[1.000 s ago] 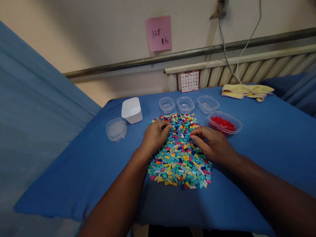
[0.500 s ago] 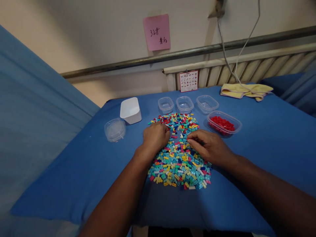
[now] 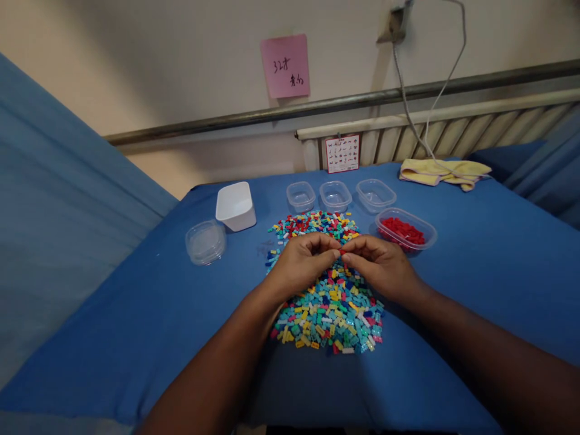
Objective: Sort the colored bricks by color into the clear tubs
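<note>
A heap of small coloured bricks (image 3: 324, 302) lies on the blue table (image 3: 475, 266). Above its middle, my left hand (image 3: 301, 263) and my right hand (image 3: 378, 263) meet fingertip to fingertip. Both are pinched shut. Between the fingertips shows a tiny red piece (image 3: 341, 252), probably a brick. I cannot tell which hand holds it. Just right of my right hand stands a clear tub of red bricks (image 3: 405, 229).
Three clear tubs (image 3: 335, 194) stand in a row behind the heap. A white tub (image 3: 235, 206) and a round clear lid (image 3: 205, 241) sit at the left. A yellow cloth (image 3: 441, 171) with a cable lies at the back right.
Both hands lifted off the heap and came together over its middle, fingertips now touching. The left hand moved right, away from the heap's far left part.
</note>
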Available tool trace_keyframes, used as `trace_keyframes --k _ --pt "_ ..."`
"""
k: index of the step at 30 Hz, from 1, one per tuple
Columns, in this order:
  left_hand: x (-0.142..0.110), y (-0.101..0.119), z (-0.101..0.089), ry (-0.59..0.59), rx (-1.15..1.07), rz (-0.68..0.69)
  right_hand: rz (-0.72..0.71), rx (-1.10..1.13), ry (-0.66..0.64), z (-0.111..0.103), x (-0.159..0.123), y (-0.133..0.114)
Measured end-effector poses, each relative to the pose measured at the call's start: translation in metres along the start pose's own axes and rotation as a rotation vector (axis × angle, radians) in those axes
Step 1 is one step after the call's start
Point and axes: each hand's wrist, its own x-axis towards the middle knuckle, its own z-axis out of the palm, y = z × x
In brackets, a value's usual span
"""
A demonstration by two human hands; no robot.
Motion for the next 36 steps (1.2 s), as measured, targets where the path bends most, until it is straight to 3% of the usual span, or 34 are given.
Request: trace_keyframes --k 9,20,24,27,31,33,36 --pt "-0.003 0.005 -0.003 0.013 0.026 0.008 -0.177 -0.256 0.038 -0.005 -0.003 -0.011" --pt "-0.002 0.0 0.002 0.013 0.069 0.081 -0.315 -0.263 0.04 -0.007 -0.003 -0.005" --pt "-0.001 0.002 0.006 0.037 0.042 0.094 -0.366 -0.363 0.054 -0.01 -0.002 -0.014" --pt "0.002 0.002 -0.003 0.193 0.027 0.129 -0.479 -0.549 0.086 -0.024 0.001 -0.028" --pt "0.01 -0.009 -0.03 0.505 0.18 0.171 -0.546 -0.853 0.196 -0.065 0.009 -0.036" --pt "0.014 -0.019 -0.041 0.508 0.33 0.193 -0.506 -0.993 0.254 -0.086 0.014 -0.03" --pt "0.018 -0.035 -0.046 0.357 0.685 0.3 -0.455 -1.123 0.273 -0.103 0.02 -0.02"
